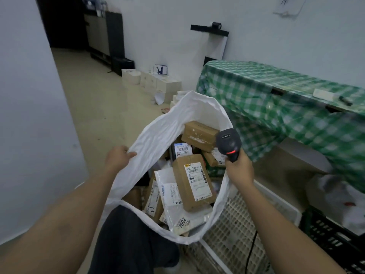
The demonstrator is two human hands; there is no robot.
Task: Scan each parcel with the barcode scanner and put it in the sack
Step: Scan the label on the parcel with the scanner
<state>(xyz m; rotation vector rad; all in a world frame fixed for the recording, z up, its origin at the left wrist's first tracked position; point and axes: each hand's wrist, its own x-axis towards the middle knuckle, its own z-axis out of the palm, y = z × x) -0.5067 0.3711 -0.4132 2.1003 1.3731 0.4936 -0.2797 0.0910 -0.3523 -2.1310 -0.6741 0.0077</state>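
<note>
A white sack point(156, 135) stands open in front of me, its mouth wide. Inside lie several parcels: a brown box with a white label point(192, 182) on top, another brown box point(199, 135) at the far side, and a white mailer marked 7002 point(183, 218) near me. My left hand point(119, 157) grips the sack's left rim. My right hand point(240, 169) holds the black barcode scanner point(228, 141) by its handle and also pinches the sack's right rim. The scanner's head points up over the sack.
A table under a green checked cloth point(276, 101) stands to the right. Below it are a white plastic crate point(237, 224) and a black crate point(335, 240). White boxes point(158, 84) sit on the floor by the far wall. My dark trouser leg point(126, 240) is under the sack.
</note>
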